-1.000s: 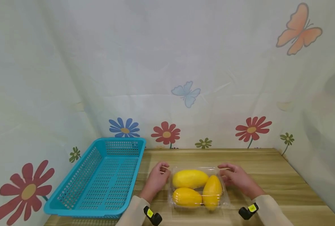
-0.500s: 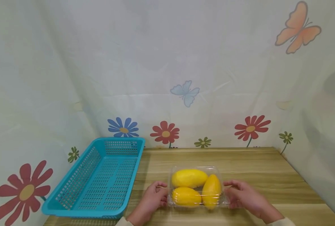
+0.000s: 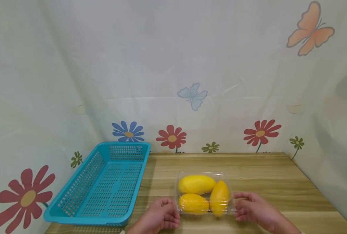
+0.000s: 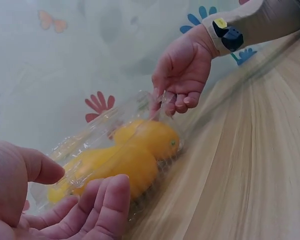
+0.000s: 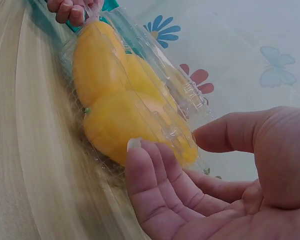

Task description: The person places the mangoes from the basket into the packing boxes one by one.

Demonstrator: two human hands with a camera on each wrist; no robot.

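Note:
A clear plastic clamshell box (image 3: pixel 203 171) lies on the wooden table with three yellow mangoes inside: one across the back (image 3: pixel 197 184), one at front left (image 3: pixel 194 203) and one upright at right (image 3: pixel 219 197). My left hand (image 3: pixel 161 214) pinches the box's near left corner between thumb and fingers. On the opposite side my right hand (image 3: pixel 256 209) pinches the near right corner. Up close, the right wrist view has the right thumb (image 5: pixel 230 132) against the clear plastic edge. The left wrist view has the left fingers (image 4: pixel 112 200) curled by the other corner.
A turquoise perforated basket (image 3: pixel 140 191) stands on the table at left, beyond the left hand. Wood-grain tabletop (image 3: pixel 278 182) extends behind and to the right of the box. A white curtain (image 3: pixel 150 65) printed with flowers and butterflies encloses the table.
Both hands have drawn back toward the near edge, from the box's sides to its front corners. The box, mangoes and basket have stayed in place.

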